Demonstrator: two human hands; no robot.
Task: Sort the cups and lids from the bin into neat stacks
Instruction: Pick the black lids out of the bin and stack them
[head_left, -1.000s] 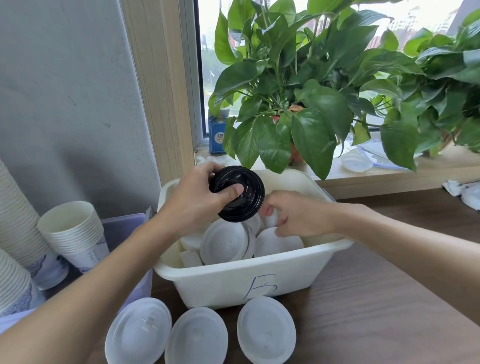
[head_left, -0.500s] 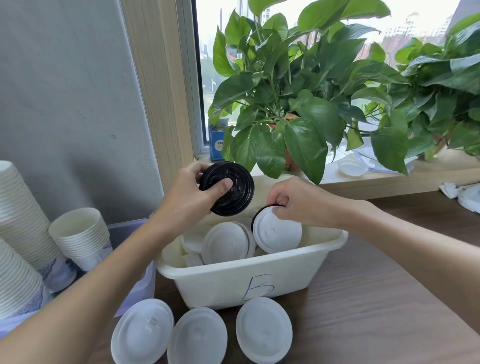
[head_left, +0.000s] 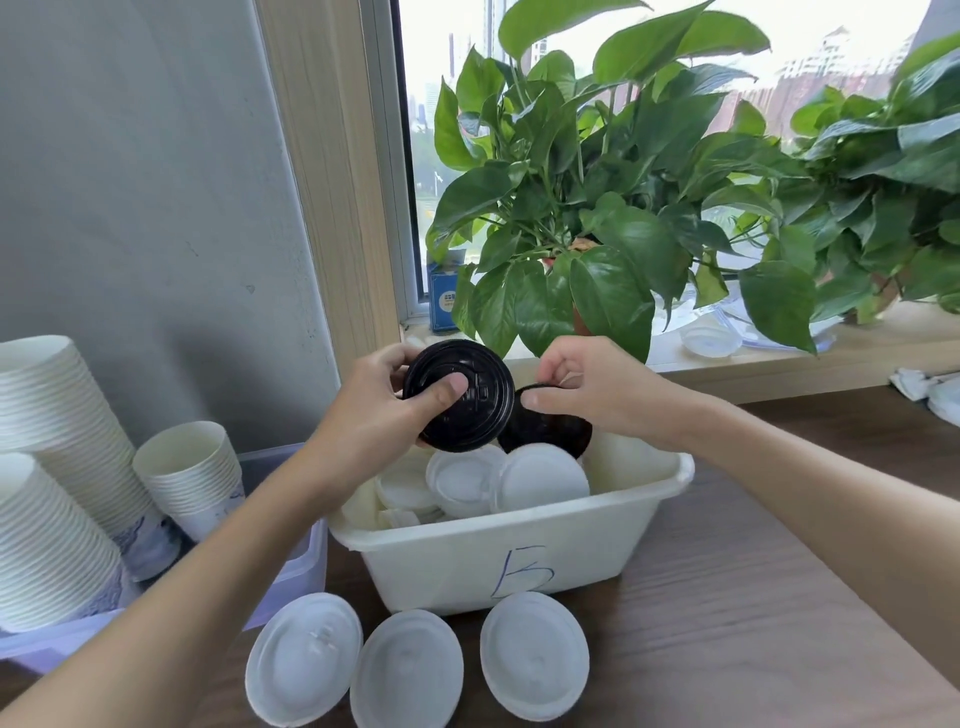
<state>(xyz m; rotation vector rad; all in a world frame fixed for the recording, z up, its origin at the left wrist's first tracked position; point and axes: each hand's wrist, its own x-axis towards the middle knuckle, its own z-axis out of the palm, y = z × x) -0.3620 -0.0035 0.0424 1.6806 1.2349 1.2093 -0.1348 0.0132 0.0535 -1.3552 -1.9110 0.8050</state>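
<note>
Centre frame, above white bin (head_left: 441, 571): left hand (head_left: 374, 410) curled round black lid (head_left: 483, 410); right hand (head_left: 597, 389) pinching second black lid (head_left: 550, 428) by its edge.

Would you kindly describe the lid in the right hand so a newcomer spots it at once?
Start at the white bin marked B on the wooden table. Above its open top the right hand pinches a black lid. It sits lower than the front black lid in the left hand, partly hidden behind it.
</note>
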